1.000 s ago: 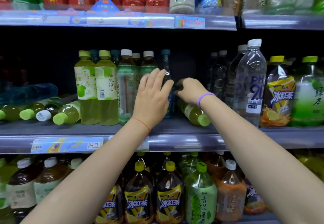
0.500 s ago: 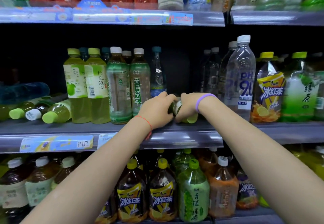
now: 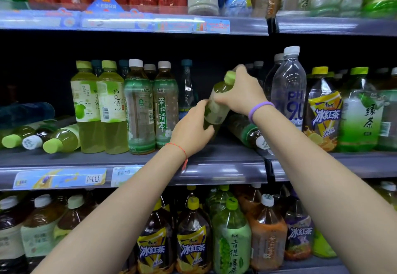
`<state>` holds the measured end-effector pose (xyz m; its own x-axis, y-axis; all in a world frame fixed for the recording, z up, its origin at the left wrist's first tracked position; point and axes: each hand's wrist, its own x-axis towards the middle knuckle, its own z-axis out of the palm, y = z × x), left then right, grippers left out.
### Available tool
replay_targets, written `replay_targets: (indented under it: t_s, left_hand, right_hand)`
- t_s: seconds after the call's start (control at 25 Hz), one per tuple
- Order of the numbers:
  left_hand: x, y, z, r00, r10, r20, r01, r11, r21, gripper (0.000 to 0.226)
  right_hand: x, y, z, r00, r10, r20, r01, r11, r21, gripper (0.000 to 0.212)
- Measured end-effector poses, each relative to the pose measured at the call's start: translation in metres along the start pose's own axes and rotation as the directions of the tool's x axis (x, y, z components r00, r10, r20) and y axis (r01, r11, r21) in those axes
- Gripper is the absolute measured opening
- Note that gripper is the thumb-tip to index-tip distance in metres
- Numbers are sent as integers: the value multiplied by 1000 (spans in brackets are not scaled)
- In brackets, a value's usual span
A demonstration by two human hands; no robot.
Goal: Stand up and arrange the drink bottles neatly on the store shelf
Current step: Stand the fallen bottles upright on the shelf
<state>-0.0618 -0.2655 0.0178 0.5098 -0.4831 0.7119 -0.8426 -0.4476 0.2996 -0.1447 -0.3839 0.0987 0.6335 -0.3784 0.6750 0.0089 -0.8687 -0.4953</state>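
A green-capped bottle of yellow-green drink (image 3: 218,104) is tilted, nearly upright, above the gap in the middle shelf (image 3: 214,157). My right hand (image 3: 242,93) grips its neck and shoulder. My left hand (image 3: 191,130) holds its lower body. Behind my right wrist a dark bottle with a white cap (image 3: 247,132) lies on its side. Left of the gap stand two white-capped green tea bottles (image 3: 165,106) and two yellow-green bottles (image 3: 98,106). At the far left several bottles lie on their sides (image 3: 58,142).
A tall clear water bottle (image 3: 290,87) and large iced tea and green tea bottles (image 3: 324,112) stand to the right of the gap. The upper shelf carries red and white bottles. The lower shelf holds several large tea bottles (image 3: 193,239). A price strip (image 3: 60,178) runs along the shelf edge.
Both hands closed on the lying green-capped bottle and lifted it, tipping its cap upward. A second fallen bottle behind it has come into sight.
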Motion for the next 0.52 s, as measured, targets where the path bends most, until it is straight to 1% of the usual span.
replay_targets:
  t_s: [0.08,0.12,0.16,0.24,0.32,0.4,0.48,0.52]
  left_hand:
    - [1,2,3,1000,-14,-17,14,1000,18,68]
    - [1,2,5,999,-24,-26,24,999,28,72]
    - [1,2,7,999,-41,-36,42,998,40,76]
    - [3,2,7,995,-74,-60,79,994,75,82]
    - [5,3,7,994,-78,-79,86,991,104,81]
    - [6,6,9,994,-31,-105,43,993,114,68]
    - [8,10,12,993,10,-115,5,991,131,48]
    - [10,11,14,995,8,-104,7,990,141,41]
  right_hand:
    - [6,3,6,994,16,-105,1,987,159,59]
    - [10,4,10,990,26,-136,3,979,205,60]
    - [14,6,14,988,34,-149,1,974,228,60]
    - [20,9,24,991,47,-122,-17,972,234,60]
    - [23,14,31,997,63,-34,-56,981,187,66]
    - [22,19,34,994,76,79,-81,994,71,73]
    - [19,24,33,987,80,138,-75,996,-45,68]
    - [17,26,33,983,80,167,-66,994,-87,59]
